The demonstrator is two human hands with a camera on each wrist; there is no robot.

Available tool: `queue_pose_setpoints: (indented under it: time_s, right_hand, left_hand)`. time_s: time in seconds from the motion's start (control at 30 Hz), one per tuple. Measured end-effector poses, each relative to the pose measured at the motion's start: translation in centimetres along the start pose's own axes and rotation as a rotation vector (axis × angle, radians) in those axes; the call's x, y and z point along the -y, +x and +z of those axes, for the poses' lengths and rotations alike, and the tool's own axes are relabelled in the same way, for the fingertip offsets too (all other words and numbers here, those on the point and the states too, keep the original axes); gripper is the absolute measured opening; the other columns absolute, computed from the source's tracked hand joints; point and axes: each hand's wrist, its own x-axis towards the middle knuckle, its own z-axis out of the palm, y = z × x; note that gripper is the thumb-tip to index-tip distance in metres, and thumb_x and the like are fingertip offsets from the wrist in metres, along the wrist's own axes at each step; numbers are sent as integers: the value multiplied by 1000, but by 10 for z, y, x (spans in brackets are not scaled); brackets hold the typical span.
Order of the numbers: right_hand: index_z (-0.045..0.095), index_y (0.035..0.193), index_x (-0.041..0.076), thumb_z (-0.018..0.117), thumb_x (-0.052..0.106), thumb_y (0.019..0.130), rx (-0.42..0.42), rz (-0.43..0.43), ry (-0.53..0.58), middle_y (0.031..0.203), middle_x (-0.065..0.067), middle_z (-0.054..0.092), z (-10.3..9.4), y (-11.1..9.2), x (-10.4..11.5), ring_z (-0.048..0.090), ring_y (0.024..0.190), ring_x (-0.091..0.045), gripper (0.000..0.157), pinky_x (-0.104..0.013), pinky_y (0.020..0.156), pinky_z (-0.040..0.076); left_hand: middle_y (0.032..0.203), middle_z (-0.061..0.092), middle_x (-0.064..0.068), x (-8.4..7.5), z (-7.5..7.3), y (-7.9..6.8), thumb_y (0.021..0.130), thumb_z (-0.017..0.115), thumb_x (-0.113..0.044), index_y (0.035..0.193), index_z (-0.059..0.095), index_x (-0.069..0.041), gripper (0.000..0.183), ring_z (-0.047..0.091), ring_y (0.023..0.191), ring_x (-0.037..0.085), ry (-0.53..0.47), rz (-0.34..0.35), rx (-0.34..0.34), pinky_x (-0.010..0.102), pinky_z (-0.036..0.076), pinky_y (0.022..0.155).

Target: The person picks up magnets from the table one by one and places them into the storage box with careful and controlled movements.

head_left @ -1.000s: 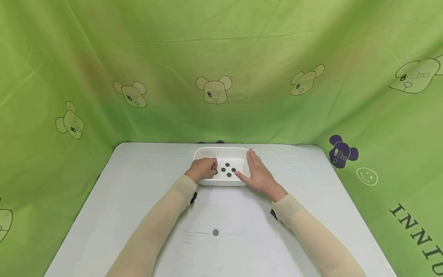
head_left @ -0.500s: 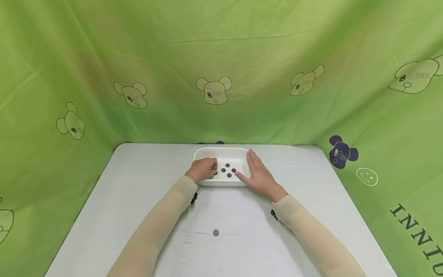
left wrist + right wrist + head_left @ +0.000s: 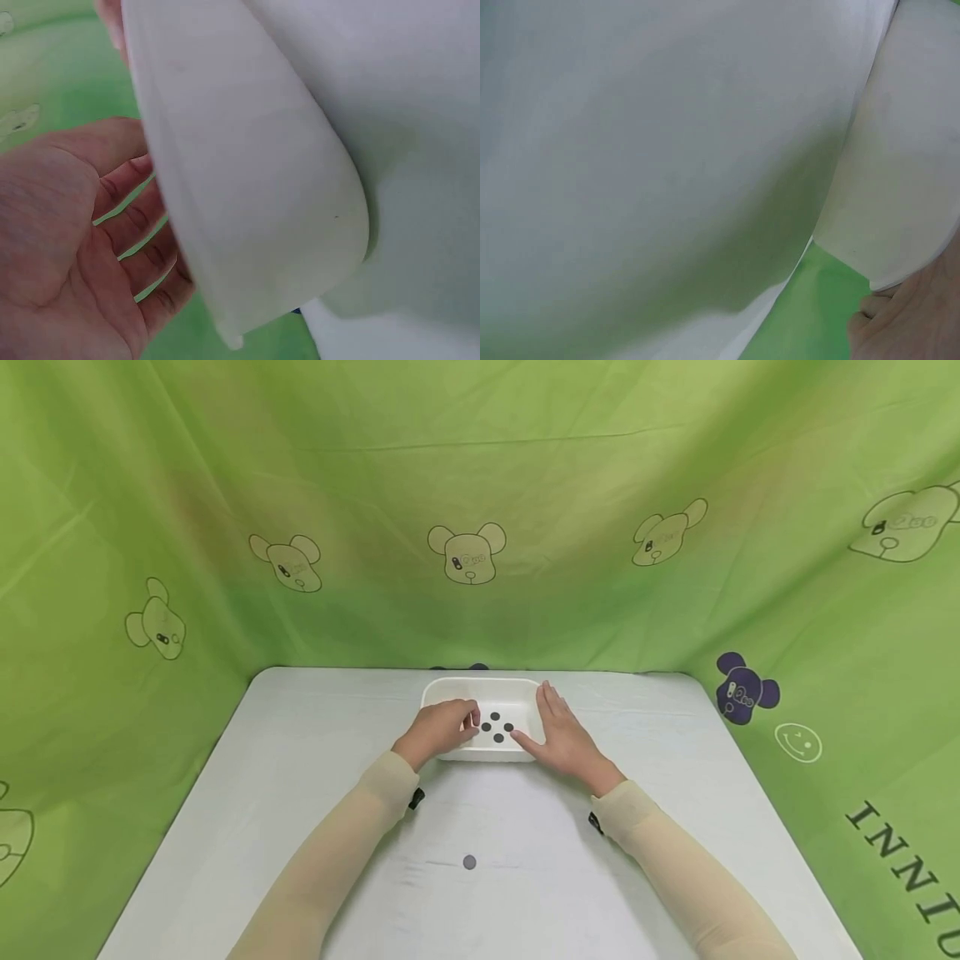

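Note:
A white tray [image 3: 456,756] stands at the far middle of the table, with several small dark round discs [image 3: 498,738] on its floor. My left hand [image 3: 441,727] reaches over the tray's left part, its fingers loosely bent and the thumb apart from them. In the left wrist view that hand [image 3: 82,232] shows spread fingers passing behind the tray's rim [image 3: 169,202], which hides the tips. Along the right rim lies my right hand [image 3: 566,743], fingers straight and thumb over the inside, near a disc [image 3: 508,727]. No disc shows at the left fingertips.
One lone grey disc [image 3: 469,862] lies on the white table cover [image 3: 525,877], between the forearms and nearer the front. Behind and beside the table hangs a green printed cloth [image 3: 465,627].
My left hand has shifted slightly right, and its thumb and fingers have parted. The dark disc seen at its fingertips before is now out of sight. The right hand stays put.

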Motion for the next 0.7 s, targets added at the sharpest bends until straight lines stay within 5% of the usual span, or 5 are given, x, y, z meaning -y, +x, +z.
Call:
queue_pose_setpoints:
  time_s: [0.7]
  right_hand:
    - [2,168,-5,52,68,104,3,10,-7,178,-23,-1,2,2,-2,0,166,-36,109,-49,134,9]
  left_hand:
    - [99,71,-9,-12,10,-68,102,76,-24,110,70,-20,10,66,90,13,-61,194,-136,31,54,75]
